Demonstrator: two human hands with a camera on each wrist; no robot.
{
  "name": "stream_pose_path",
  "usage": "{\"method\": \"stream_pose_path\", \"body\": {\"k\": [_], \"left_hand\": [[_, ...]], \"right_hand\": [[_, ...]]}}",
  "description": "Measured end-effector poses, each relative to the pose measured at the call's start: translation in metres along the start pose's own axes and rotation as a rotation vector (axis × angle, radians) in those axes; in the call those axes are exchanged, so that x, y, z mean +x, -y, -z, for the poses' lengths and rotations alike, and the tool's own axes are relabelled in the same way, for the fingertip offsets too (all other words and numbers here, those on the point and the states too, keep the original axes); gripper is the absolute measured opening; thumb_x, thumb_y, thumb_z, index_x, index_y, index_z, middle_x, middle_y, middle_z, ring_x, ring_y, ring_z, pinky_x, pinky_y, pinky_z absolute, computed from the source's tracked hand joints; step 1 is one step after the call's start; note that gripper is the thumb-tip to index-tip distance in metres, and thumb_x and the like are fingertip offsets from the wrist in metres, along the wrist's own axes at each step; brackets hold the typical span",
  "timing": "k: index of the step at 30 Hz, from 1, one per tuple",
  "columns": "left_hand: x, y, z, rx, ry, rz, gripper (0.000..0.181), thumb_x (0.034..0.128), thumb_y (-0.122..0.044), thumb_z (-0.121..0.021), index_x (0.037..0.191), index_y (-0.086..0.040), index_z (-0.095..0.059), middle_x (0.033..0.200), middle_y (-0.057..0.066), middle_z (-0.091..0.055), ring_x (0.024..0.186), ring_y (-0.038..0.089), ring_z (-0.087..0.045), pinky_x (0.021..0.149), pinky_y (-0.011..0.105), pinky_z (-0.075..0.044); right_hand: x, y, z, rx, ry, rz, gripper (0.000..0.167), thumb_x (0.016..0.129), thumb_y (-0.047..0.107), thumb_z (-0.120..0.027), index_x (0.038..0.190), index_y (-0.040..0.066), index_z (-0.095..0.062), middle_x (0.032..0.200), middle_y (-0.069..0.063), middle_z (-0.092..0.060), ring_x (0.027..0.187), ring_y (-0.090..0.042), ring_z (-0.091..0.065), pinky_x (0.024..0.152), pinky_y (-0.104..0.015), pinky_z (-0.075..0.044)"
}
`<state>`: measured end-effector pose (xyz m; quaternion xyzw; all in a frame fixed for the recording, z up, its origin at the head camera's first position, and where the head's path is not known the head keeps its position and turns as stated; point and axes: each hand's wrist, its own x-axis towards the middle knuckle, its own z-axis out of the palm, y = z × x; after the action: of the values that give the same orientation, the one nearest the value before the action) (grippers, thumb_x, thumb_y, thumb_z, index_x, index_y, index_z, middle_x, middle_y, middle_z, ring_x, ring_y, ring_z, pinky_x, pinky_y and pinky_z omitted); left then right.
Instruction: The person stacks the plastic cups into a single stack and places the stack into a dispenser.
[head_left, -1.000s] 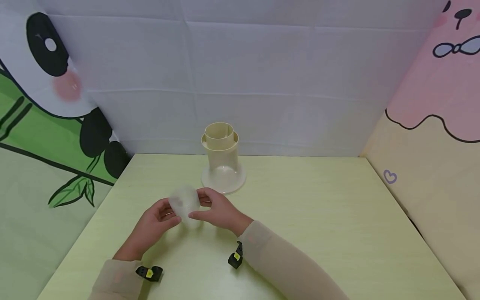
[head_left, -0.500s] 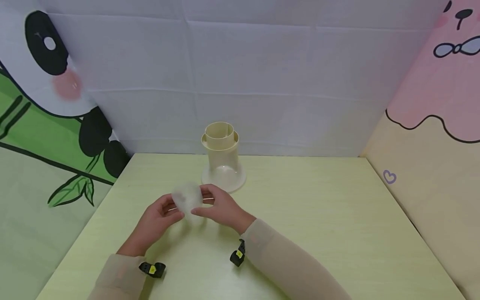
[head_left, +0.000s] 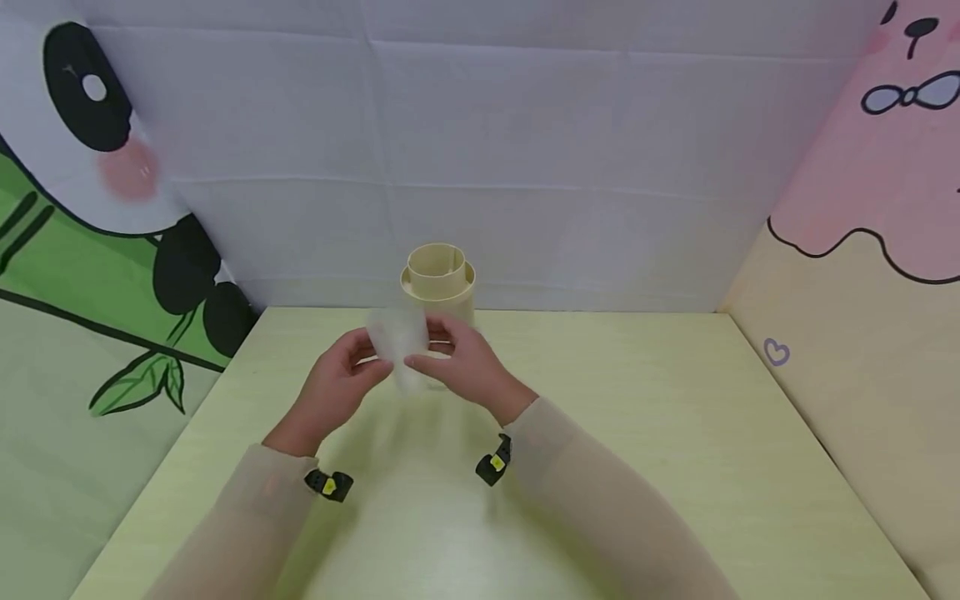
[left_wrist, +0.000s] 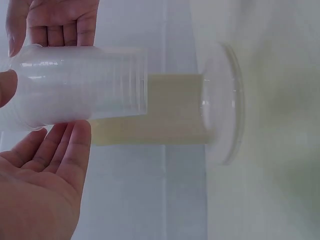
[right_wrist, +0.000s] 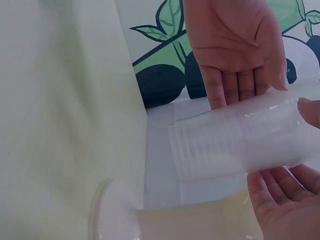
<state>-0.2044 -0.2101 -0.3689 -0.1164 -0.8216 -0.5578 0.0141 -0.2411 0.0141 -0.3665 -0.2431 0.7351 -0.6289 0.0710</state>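
A stack of nested clear plastic cups [head_left: 401, 342] hangs above the table, wider end up, between my two hands. My left hand [head_left: 337, 383] holds its left side, with thumb and fingers bent around the wall. On the other side my right hand [head_left: 476, 367] grips it, thumb toward me. Several stacked edges show at the lower end of the cups [left_wrist: 100, 82] in the left wrist view. Just behind stands a cream cup-holder-like stand [head_left: 437, 287] with two round tubes, one smaller inside or beside the larger. Its white round base [left_wrist: 225, 105] is mostly hidden in the head view.
The pale wooden table [head_left: 637, 433] stretches to a white cloth backdrop [head_left: 525, 167]. Printed cartoon panels rise at the left and right sides. A black wrist camera [head_left: 330, 485] sits on the left sleeve, and another wrist camera [head_left: 493, 461] on the right.
Both hands have carried the cup stack forward, up and slightly right. It now overlaps the cream stand in the head view and covers its base. The stand has stayed put.
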Motion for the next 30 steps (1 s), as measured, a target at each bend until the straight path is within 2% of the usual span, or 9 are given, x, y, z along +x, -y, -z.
{"method": "stream_pose_path", "body": {"k": [6, 12, 18, 24, 30], "left_hand": [[0.026, -0.032, 0.001, 0.019, -0.023, -0.074, 0.055, 0.1034, -0.026, -0.065, 0.150, -0.004, -0.045, 0.145, 0.012, -0.054, 0.133, 0.030, -0.053, 0.111, 0.050, -0.045], [0.050, -0.062, 0.002, 0.059, -0.042, -0.136, 0.056, 0.1042, -0.028, -0.063, 0.151, -0.004, -0.045, 0.145, 0.013, -0.055, 0.133, 0.029, -0.053, 0.112, 0.049, -0.043], [0.071, -0.087, -0.001, 0.043, -0.093, -0.178, 0.057, 0.1033, -0.032, -0.064, 0.151, -0.007, -0.046, 0.144, 0.009, -0.055, 0.132, 0.024, -0.053, 0.112, 0.044, -0.043], [0.094, -0.098, -0.008, 0.015, -0.138, -0.212, 0.055, 0.1035, -0.029, -0.063, 0.151, -0.007, -0.047, 0.144, 0.009, -0.056, 0.132, 0.023, -0.053, 0.111, 0.040, -0.044], [0.113, -0.094, -0.010, -0.011, -0.184, -0.224, 0.053, 0.1043, -0.028, -0.062, 0.150, -0.006, -0.048, 0.142, 0.010, -0.057, 0.132, 0.022, -0.054, 0.112, 0.038, -0.044]], "right_hand": [[0.013, 0.027, 0.021, -0.030, -0.034, 0.069, 0.061, 0.096, 0.027, -0.076, 0.148, 0.011, -0.050, 0.137, -0.003, -0.059, 0.124, -0.016, -0.061, 0.103, -0.028, -0.050], [0.027, 0.051, 0.040, -0.066, -0.079, 0.107, 0.063, 0.098, 0.030, -0.073, 0.151, 0.010, -0.047, 0.137, -0.003, -0.059, 0.124, -0.015, -0.060, 0.103, -0.027, -0.050], [0.039, 0.070, 0.052, -0.063, -0.140, 0.173, 0.059, 0.101, 0.027, -0.068, 0.151, 0.007, -0.046, 0.140, -0.005, -0.057, 0.127, -0.015, -0.056, 0.107, -0.025, -0.046], [0.050, 0.079, 0.061, -0.097, -0.200, 0.205, 0.057, 0.103, 0.025, -0.062, 0.155, 0.010, -0.043, 0.144, -0.003, -0.055, 0.130, -0.013, -0.054, 0.108, -0.024, -0.044], [0.065, 0.084, 0.065, -0.142, -0.201, 0.182, 0.060, 0.105, 0.028, -0.060, 0.159, 0.012, -0.038, 0.147, -0.002, -0.054, 0.131, -0.012, -0.053, 0.108, -0.024, -0.044]]}}
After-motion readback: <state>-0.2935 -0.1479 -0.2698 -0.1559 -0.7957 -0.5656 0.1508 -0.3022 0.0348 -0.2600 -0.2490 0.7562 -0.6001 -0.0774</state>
